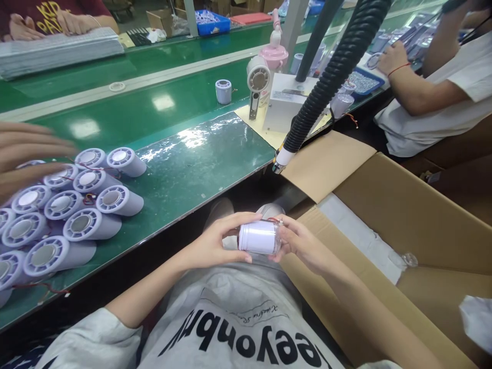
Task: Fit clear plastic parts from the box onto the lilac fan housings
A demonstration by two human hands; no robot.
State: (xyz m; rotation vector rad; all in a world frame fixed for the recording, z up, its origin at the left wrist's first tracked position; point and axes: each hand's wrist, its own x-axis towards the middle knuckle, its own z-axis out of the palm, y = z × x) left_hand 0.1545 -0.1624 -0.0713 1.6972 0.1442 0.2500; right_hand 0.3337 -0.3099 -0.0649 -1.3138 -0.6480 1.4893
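Observation:
Both my hands hold one white cylindrical fan housing [259,237] over my lap, lying sideways. My left hand [215,243] grips its left end with fingers curled round it. My right hand [302,243] grips the right end, where thin red wires stick out. To the left, on the green bench [192,169], lies a pile of several similar white cylinders [73,205] with round grilled ends facing me.
A blurred hand of another person [23,154] reaches over the pile at the left. A black corrugated hose [330,77] hangs down to the bench edge. A large open cardboard box [403,225] stands at my right. Other workers sit at the far left and right.

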